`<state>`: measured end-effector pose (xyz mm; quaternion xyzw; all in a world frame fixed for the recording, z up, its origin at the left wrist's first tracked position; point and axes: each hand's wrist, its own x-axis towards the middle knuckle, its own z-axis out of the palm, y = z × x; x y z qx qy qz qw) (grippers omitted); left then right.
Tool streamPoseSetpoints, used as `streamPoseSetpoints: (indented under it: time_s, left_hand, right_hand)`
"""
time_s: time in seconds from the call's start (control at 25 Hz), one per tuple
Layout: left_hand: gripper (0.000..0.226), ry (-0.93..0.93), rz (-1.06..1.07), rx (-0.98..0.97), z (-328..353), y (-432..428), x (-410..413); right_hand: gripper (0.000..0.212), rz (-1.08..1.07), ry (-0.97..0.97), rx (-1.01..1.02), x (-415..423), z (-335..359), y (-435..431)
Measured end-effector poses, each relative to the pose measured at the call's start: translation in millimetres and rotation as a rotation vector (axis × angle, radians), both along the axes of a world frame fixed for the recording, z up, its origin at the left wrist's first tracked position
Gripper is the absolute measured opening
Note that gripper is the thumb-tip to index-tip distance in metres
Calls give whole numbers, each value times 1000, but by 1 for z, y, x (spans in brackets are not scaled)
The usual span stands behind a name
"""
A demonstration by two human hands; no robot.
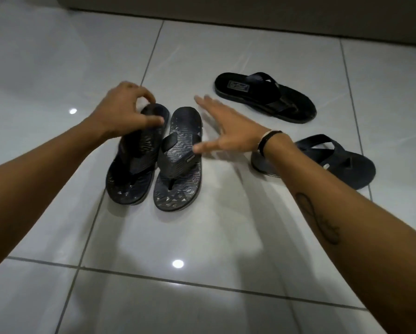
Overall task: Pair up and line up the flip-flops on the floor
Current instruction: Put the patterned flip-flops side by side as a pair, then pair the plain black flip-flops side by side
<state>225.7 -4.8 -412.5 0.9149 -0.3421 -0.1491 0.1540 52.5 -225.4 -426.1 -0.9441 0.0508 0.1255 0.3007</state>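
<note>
Two dark patterned flip-flops lie side by side on the white tiled floor, toes toward me: the left one [132, 174] and the right one [180, 162]. My left hand [127, 112] curls over the heel of the left patterned flip-flop, thumb and fingers around its edge. My right hand [224, 131] hovers flat with fingers spread just right of the right patterned flip-flop, holding nothing. A plain black flip-flop [265, 100] lies at an angle farther back on the right. Another dark flip-flop [334, 162] lies nearer on the right, partly hidden behind my right wrist.
Glossy white floor tiles [202, 237] with dark grout lines spread all around. A wall base or furniture edge [250, 10] runs along the far side. Two bright light reflections show on the tiles.
</note>
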Motion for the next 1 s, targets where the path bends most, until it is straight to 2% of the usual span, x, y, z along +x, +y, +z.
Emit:
streamPoseSetpoints:
  time_s: [0.08, 0.16, 0.2, 0.28, 0.36, 0.44, 0.64, 0.76, 0.84, 1.0]
  left_hand:
    - [65, -132, 0, -176, 1, -34, -31]
    - [57, -102, -130, -236, -7, -72, -79]
    - [57, -55, -235, -224, -15, -87, -108]
    - [70, -7, -499, -86, -34, -109, -168]
    - [84, -66, -715, 92, -54, -120, -212]
    - [88, -101, -717, 151, -68, -125, -232]
    - [81, -125, -720, 15, -74, -137, -200]
    - [60, -51, -706, -63, -75, -150, -165]
    - [45, 8, -689, -84, -75, -162, -150]
    - [43, 38, -658, -94, -73, -177, -153]
  right_hand:
    - [99, -141, -132, -226, -2, 1, -49]
    - [81, -229, -48, -454, -10, -5, -101]
    - [76, -235, 50, -489, -17, -10, -122]
    - [71, -200, 201, -435, -32, -18, -149]
    - [72, -195, 220, -384, -45, -21, -156]
    - [73, -233, 207, -356, -58, -16, -157]
    - [69, -400, 330, -395, -112, 7, -171]
    - [62, -438, 422, -415, -141, 17, -170]
    - [58, -455, 482, -373, -155, 24, -164]
    - [52, -551, 607, -179, -181, 37, -155]
